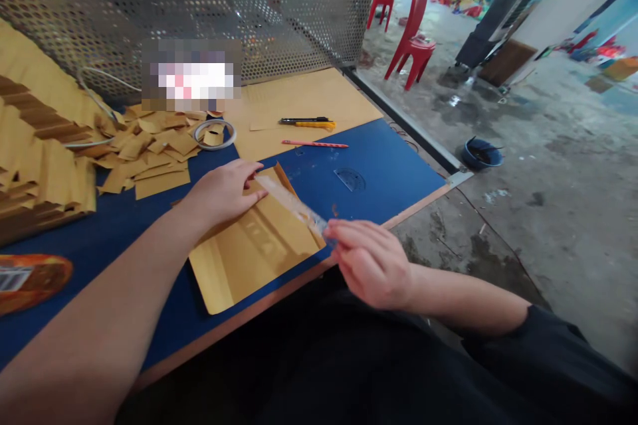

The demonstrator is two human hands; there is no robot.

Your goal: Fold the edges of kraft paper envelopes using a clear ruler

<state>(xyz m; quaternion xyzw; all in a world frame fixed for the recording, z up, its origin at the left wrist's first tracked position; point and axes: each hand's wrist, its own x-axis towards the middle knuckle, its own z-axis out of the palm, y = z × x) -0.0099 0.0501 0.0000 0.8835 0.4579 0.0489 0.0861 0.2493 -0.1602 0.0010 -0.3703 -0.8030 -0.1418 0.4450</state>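
Note:
On the blue table in front of me lies a brown paper envelope [239, 265] with creased flaps, its far right edge folded up. My right hand [373, 262] pinches the near end of a clear plastic ruler [292, 202], which is tilted above the envelope and casts a patterned shadow on it. My left hand [226, 189] rests at the envelope's far left side. Its thumb and forefinger are apart, on either side of the ruler's far end; the other fingers are partly hidden. Beyond the ruler lie a clear protractor [350, 179] and a red pencil [315, 144].
A yellow-and-black utility knife [308, 123] lies on a large brown sheet [339, 96]. A tape roll [215, 135] sits beside loose paper pieces [162, 153]. Stacked brown paper [44, 166] rises at left, near an orange package [34, 282]. A perforated metal screen [299, 6] stands behind.

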